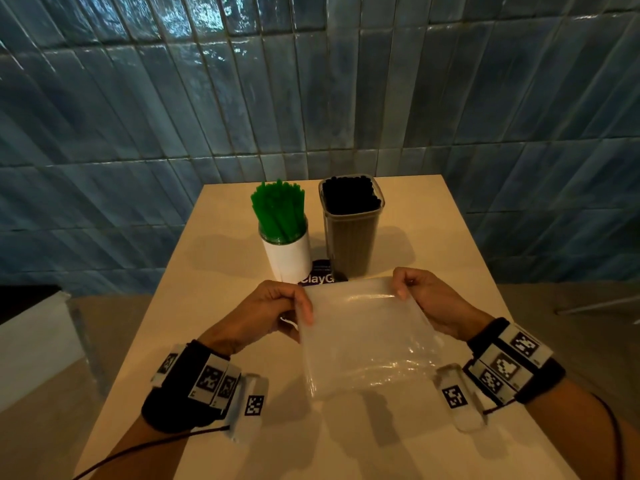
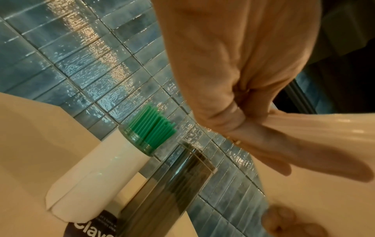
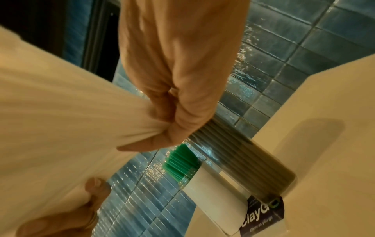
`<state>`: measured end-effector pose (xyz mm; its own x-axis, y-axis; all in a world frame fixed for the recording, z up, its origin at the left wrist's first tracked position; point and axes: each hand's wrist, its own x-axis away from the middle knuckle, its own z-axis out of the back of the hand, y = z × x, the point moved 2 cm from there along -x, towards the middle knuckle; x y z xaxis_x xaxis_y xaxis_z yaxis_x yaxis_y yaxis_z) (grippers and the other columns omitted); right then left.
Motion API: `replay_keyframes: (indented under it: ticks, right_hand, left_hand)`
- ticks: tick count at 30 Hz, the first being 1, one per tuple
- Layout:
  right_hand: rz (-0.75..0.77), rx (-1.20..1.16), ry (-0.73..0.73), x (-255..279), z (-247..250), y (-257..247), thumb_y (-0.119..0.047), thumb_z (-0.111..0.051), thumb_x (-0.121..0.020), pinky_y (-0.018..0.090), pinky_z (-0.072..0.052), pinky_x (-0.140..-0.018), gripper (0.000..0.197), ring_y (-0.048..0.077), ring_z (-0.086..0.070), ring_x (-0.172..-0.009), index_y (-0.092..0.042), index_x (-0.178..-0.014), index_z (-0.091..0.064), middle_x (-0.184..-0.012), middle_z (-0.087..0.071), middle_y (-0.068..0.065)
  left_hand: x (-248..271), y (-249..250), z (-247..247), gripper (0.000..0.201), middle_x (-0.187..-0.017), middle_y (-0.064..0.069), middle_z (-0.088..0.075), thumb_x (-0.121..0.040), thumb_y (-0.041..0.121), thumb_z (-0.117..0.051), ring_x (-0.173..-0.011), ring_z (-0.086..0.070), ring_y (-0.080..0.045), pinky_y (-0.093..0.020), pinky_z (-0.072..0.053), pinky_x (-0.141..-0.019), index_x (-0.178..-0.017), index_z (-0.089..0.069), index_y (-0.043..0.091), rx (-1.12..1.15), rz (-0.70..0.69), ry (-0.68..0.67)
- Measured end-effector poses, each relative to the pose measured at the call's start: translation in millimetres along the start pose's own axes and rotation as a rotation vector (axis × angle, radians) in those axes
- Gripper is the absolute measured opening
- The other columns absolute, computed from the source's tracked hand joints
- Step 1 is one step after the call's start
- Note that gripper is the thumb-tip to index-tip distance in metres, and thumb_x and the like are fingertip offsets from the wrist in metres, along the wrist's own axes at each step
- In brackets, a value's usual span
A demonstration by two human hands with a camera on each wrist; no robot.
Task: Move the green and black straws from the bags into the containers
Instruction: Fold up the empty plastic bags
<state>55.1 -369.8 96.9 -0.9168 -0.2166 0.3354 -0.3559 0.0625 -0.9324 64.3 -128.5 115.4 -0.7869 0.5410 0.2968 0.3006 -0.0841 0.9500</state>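
An empty clear plastic bag is stretched above the table between both hands. My left hand pinches its left edge and my right hand pinches its upper right corner. The wrist views show the bag gathered in the curled fingers. Behind the bag, green straws stand in a white round container. Black straws fill a tall clear square container beside it.
The beige table ends at a blue tiled wall. A dark card with white lettering lies under the containers. A white surface stands off the table's left side. A cable trails from my left wrist.
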Motion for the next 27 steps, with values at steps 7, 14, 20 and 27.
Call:
replay_keyframes:
  ticks: [7, 14, 20, 27]
  right_hand:
    - [0.27, 0.165, 0.1, -1.2, 3.8, -9.1, 0.024, -0.038, -0.08, 0.022, -0.038, -0.062, 0.064, 0.011, -0.046, -0.06, -0.028, -0.045, -0.051, -0.057, -0.052, -0.007]
    - [0.328, 0.137, 0.18, 1.9, 3.1, -20.1, 0.018, -0.039, -0.085, 0.015, -0.044, -0.063, 0.039, 0.003, -0.052, -0.066, -0.014, -0.067, -0.05, -0.072, -0.053, -0.001]
    - [0.202, 0.015, 0.08, 10.4, -8.6, -17.8, -0.048, -0.058, -0.084, 0.01, -0.05, -0.062, 0.034, 0.001, -0.063, -0.08, -0.025, -0.108, -0.047, -0.081, -0.067, -0.022]
    - [-0.065, 0.144, -0.148, 16.4, -6.6, -6.4, -0.024, -0.077, -0.069, 0.03, -0.056, -0.079, 0.061, 0.02, -0.065, -0.102, -0.023, -0.124, -0.05, -0.115, -0.064, 0.002]
  left_hand:
    - [-1.5, -21.9, -18.3, 0.086, -0.094, -0.002, -0.07, -0.037, 0.06, -0.08, -0.08, -0.069, -0.016, -0.033, -0.056, -0.061, -0.112, -0.055, 0.027, 0.321, -0.045, 0.171]
    - [4.5, -36.4, -39.5, 0.043, -0.106, -0.01, -0.069, -0.074, 0.027, -0.071, -0.092, -0.069, -0.032, -0.033, -0.058, -0.058, -0.113, -0.058, 0.015, 0.092, 0.056, 0.064]
    - [-0.2, -31.0, -33.0, 0.04, -0.095, -0.003, -0.073, -0.073, 0.035, -0.071, -0.083, -0.071, -0.026, -0.031, -0.058, -0.061, -0.107, -0.065, 0.014, -0.02, -0.104, 0.247]
    - [1.6, -27.8, -27.4, 0.019, -0.09, -0.005, -0.072, -0.083, 0.014, -0.062, -0.081, -0.071, -0.024, -0.029, -0.057, -0.059, -0.101, -0.065, 0.01, 0.095, -0.117, 0.314]
